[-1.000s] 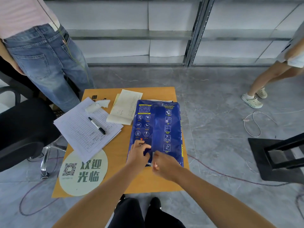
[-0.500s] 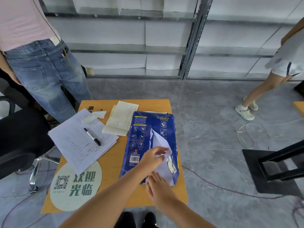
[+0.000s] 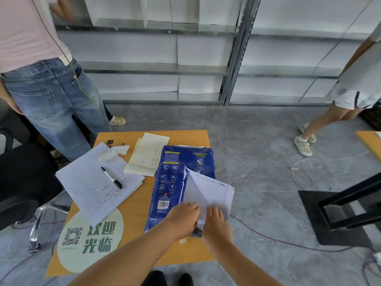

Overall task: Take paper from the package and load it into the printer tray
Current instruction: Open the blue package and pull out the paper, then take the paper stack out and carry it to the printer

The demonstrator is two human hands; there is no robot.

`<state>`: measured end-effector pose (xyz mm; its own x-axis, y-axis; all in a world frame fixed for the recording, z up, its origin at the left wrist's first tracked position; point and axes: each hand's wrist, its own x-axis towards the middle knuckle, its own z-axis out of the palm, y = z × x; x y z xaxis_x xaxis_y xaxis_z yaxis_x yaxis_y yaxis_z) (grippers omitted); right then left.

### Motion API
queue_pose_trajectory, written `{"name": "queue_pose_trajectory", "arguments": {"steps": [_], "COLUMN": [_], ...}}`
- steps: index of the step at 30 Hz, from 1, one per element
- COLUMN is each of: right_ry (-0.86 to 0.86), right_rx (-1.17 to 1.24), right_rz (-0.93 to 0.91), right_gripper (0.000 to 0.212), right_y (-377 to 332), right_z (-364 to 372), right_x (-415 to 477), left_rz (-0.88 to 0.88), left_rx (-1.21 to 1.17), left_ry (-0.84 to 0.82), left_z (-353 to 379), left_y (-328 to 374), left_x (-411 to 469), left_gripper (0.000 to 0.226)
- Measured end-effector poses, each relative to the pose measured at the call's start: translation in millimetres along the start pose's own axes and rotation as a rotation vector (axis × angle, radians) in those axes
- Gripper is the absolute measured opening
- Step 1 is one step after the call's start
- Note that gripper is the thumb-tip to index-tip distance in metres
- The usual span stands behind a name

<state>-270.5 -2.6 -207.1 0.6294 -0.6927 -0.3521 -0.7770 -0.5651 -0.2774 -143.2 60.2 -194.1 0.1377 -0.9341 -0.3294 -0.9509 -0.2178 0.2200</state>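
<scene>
On the orange table (image 3: 142,195), left hand (image 3: 182,218) and right hand (image 3: 215,222) pinch the package's (image 3: 171,182) torn wrapper flap (image 3: 206,193).

Grey marbled floor (image 3: 257,141), metal shelving (image 3: 233,58) along the back, an orange table (image 3: 144,193), black chair (image 3: 22,174) left.

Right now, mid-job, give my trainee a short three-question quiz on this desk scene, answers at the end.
1. True or false: the blue paper package is already torn open, with a white flap lifted.
2. Multiple choice: the black marker lies on (A) the round green-lettered sign, (B) the gridded form sheets, (C) the package.
3. Fill in: both the left hand and right hand are at the package's ____ end, near or far from the wearer.

Key: 1 true; 2 B; 3 near.
</scene>
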Motion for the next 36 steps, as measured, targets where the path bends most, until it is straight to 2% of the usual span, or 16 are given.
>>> {"name": "queue_pose_trajectory", "arguments": {"steps": [2, 5, 7, 9, 11, 14, 17, 20, 22, 24, 26, 30, 33, 36], "right_ry": [-0.041, -0.076, -0.070, -0.072, -0.093, -0.098, -0.105, -0.109, -0.082, -0.034, 0.008, 0.084, 0.147, 0.168], "right_rx": [-0.002, -0.006, 0.080, 0.156, 0.171, 0.187, 0.180, 0.243, 0.399, 0.617, 0.823, 1.055, 1.272, 1.482], "right_rz": [0.051, 0.129, 0.191, 0.249, 0.277, 0.286, 0.314, 0.342, 0.380, 0.409, 0.485, 0.630, 0.735, 0.811], "right_gripper": [0.049, 0.042, 0.025, 0.012, 0.010, 0.015, 0.032, 0.034, 0.035, 0.038, 0.039, 0.023, 0.026, 0.024], "right_y": [4, 9, 12, 18, 21, 21, 19, 14, 7, -3, -11, -12, -10, -5], "right_z": [-7, -19, -25, -29, -29, -31, -30, -23, -14, -8, -4, -3, -4, -6], "right_x": [2, 4, 4, 5, 7, 8, 6, 1, -6, -15, -22, -25, -23, -17], "left_rz": [0.015, -0.119, -0.232, -0.273, -0.337, -0.455, -0.666, -0.798, -0.775, -0.776, -0.832, -0.944, -1.064, -1.153], "left_rx": [0.246, 0.415, 0.437, 0.433, 0.385, 0.178, -0.177, -0.547, -0.751, -1.059, -1.308, -1.345, -1.421, -1.605], "left_ry": [-0.052, -0.137, -0.154, -0.170, -0.167, -0.123, -0.054, 0.094, 0.138, 0.204, 0.312, 0.423, 0.421, 0.455], "left_z": [-8, -22, -30, -30, -19, 1, 16, 24, 25, 18, 15, 22, 23, 25], "left_y": [-4, -22, -38, -53, -63, -70, -67, -56, -42, -26, -20, -24, -32, -42], "left_x": [-4, -9, -16, -26, -39, -58, -75, -81, -78, -76, -78, -86, -86, -83], "left_gripper": [0.023, 0.019, 0.018, 0.019, 0.022, 0.025, 0.022, 0.020, 0.019, 0.019, 0.023, 0.025, 0.024, 0.020]}}
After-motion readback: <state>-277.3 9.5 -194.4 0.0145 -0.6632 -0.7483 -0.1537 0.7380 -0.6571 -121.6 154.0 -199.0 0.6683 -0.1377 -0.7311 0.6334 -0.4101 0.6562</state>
